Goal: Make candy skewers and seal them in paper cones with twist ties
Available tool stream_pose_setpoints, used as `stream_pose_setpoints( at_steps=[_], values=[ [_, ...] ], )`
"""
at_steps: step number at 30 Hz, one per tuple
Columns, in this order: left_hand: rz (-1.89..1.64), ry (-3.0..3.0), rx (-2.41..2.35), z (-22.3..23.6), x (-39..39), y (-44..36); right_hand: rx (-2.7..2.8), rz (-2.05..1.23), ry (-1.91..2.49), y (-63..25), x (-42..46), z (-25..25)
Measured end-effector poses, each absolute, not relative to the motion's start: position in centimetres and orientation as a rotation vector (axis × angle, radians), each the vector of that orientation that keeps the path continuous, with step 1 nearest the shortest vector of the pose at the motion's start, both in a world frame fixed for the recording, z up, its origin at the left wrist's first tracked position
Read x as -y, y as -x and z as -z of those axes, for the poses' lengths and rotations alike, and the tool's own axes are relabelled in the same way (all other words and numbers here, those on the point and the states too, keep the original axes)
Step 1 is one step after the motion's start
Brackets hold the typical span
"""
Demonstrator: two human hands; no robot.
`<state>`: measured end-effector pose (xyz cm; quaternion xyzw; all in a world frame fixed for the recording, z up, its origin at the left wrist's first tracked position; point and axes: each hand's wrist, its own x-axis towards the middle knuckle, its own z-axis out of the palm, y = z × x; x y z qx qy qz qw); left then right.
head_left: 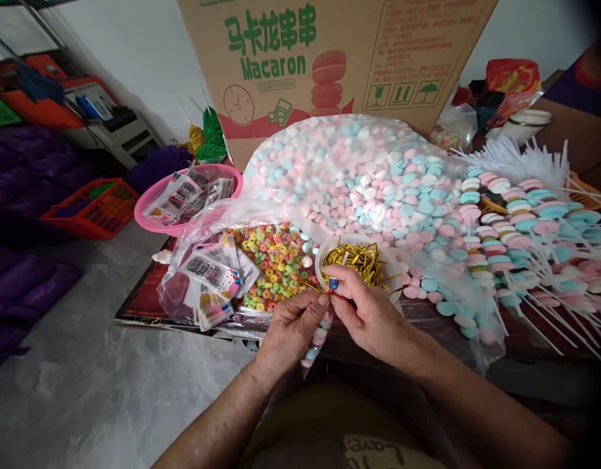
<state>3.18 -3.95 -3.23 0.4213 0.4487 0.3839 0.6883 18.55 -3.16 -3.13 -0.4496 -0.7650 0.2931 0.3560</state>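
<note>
Both my hands meet in front of the table's edge, over a small clear bag of pink, white and blue candies [316, 342] that hangs down from them. My left hand [293, 326] is closed in a pinch round the bag's gathered neck. Thumb and finger of my right hand [366, 312] pinch at the same neck, where a gold twist tie [313, 287] sticks out to the left. A bit of blue printed bag top [333, 285] shows between the fingers. Just behind stands a round white tub [324, 251] full of gold twist ties [359, 260].
Ring-shaped candies [271, 260] and printed bags [210, 277] lie at left on clear plastic. Behind are a pink basket [148, 225] of packets, a large bag of pastel candies [369, 176] and a carton [271, 78]. Candy skewers [530, 228] with white sticks pile up at right.
</note>
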Motion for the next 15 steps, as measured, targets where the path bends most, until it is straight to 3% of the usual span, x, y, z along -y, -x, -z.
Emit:
stream_pose_setpoints(
  at_steps=[5,12,15],
  values=[
    [-1.014,-0.798,-0.969,3.7,3.7,-3.5,1.689,-0.688,1.201,-18.3,4.0,4.0],
    [-0.478,-0.495,-0.603,3.6,3.5,-2.1,2.110,-0.676,0.575,-19.7,3.6,1.6],
    [-0.517,-0.467,-0.671,3.2,3.6,-2.3,2.157,-0.671,0.710,-19.5,3.4,1.8]
  ],
)
